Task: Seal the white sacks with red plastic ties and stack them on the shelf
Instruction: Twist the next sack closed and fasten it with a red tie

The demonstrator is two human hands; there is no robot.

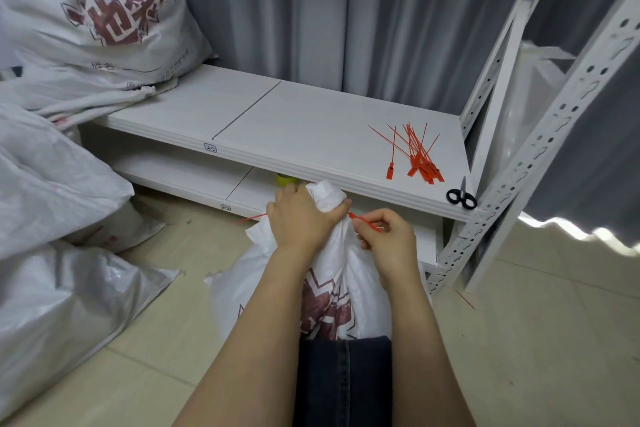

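The white sack (360,288) was stood on the floor, near the shelf (311,128). Its gathered neck was gripped by the curled fingers of the left hand (301,218). A red tie (363,220) was pinched by the right hand (388,239), just right of the neck. The tie was laid left to right behind the neck, with its thin tail seen beyond the left hand. The right hand was judged the better placed for threading.
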